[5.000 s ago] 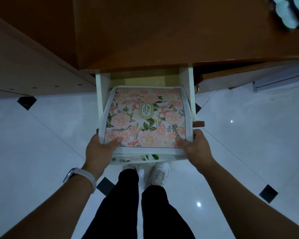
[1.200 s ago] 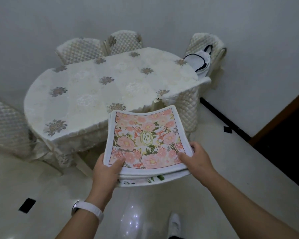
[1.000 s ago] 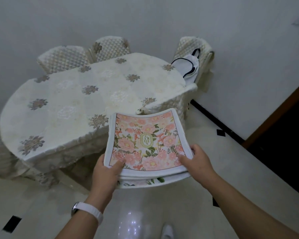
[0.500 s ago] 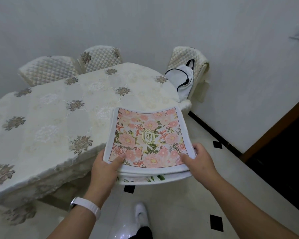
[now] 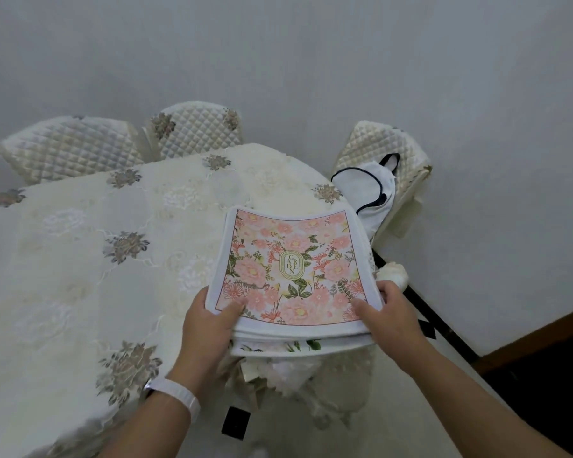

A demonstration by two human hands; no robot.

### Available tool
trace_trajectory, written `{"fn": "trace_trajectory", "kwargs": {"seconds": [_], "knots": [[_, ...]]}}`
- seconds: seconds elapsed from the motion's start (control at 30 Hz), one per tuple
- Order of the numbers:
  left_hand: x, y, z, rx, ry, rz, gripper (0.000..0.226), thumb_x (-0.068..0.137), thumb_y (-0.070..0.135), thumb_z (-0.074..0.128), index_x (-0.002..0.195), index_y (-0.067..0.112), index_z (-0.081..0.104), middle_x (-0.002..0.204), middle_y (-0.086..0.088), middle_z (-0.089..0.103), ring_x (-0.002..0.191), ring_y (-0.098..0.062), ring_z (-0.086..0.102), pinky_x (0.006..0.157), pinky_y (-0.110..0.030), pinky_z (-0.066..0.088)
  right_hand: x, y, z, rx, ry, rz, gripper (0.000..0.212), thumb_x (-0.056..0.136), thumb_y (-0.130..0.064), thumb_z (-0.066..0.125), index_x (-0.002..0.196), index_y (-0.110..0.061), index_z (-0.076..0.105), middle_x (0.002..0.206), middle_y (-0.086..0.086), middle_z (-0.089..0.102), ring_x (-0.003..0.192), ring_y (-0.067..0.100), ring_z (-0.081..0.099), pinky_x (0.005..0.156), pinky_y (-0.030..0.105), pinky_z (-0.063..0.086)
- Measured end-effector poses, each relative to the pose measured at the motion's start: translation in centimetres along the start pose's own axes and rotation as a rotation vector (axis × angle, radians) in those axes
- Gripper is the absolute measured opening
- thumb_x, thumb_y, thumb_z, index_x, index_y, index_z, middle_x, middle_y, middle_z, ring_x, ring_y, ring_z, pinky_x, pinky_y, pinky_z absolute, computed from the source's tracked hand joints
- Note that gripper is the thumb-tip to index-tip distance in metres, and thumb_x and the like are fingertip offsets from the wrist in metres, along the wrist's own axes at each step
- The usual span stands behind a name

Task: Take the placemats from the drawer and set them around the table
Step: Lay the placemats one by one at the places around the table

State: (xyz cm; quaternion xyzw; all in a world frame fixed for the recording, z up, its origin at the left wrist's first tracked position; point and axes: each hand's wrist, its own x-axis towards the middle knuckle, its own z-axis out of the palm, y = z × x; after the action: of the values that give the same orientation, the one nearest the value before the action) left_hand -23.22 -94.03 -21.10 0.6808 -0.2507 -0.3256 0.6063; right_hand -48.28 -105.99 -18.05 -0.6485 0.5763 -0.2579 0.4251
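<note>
Single head-worn view, down over table (image 5: pixel 80 259) edge

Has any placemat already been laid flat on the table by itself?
No, the whole stack of placemats is held between the left hand and right hand, and the tablecloth shows none laid out.

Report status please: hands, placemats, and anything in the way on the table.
Left hand and right hand both gripping placemat stack. Stack over table edge, none laid yet. Tablecloth bare ahead; bag on far chair.
</note>
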Motion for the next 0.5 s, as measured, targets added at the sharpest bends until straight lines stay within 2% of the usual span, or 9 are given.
{"fn": "trace_trajectory", "kwargs": {"seconds": [0.1, 0.2, 0.3, 0.5], "knots": [[3.7, 0.6, 0.3, 0.018, 0.009, -0.016, 0.015, 0.083, 0.019, 0.074, 0.094, 0.022, 0.064, 0.080, -0.001, 0.069, 0.068, -0.019, 0.066, 0.050, -0.027, 0.048, 3.1, -0.9, 1.5, 0.019, 0.000, 0.023, 0.023, 0.085, -0.025, 0.068, 0.104, -0.023, 0.054, 0.097, -0.002, 0.064, 0.086, 0.016, 0.063, 0.076, 0.041, 0.056], [5.6, 0.4, 0.1, 0.005, 0.024, -0.046, 0.018, 0.084, 0.018, 0.074, 0.099, 0.020, 0.064, 0.082, -0.001, 0.070, 0.068, -0.017, 0.066, 0.047, -0.023, 0.047, 5.4, -1.1, 3.0, 0.001, -0.008, 0.046, 0.023, 0.084, -0.028, 0.069, 0.101, -0.025, 0.055, 0.096, -0.001, 0.065, 0.086, 0.019, 0.064, 0.080, 0.048, 0.055], [7.0, 0.2, -0.5, 0.003, 0.062, -0.066, 0.017, 0.084, 0.017, 0.074, 0.098, 0.018, 0.065, 0.082, 0.000, 0.070, 0.069, -0.018, 0.067, 0.048, -0.020, 0.047, 7.5, -2.0, 4.7, -0.028, -0.032, 0.023, 0.020, 0.085, -0.027, 0.069, 0.099, -0.025, 0.055, 0.094, -0.002, 0.065, 0.086, 0.018, 0.064, 0.080, 0.047, 0.055], [10.2, -0.6, -2.2, 0.023, 0.170, -0.103, 0.017, 0.084, 0.022, 0.074, 0.097, 0.019, 0.064, 0.079, -0.004, 0.068, 0.065, -0.019, 0.065, 0.046, -0.024, 0.046, 12.2, -4.0, 8.1, -0.079, -0.160, -0.052, 0.019, 0.089, -0.028, 0.066, 0.101, -0.021, 0.053, 0.092, -0.002, 0.062, 0.081, 0.015, 0.062, 0.071, 0.038, 0.055]]}}
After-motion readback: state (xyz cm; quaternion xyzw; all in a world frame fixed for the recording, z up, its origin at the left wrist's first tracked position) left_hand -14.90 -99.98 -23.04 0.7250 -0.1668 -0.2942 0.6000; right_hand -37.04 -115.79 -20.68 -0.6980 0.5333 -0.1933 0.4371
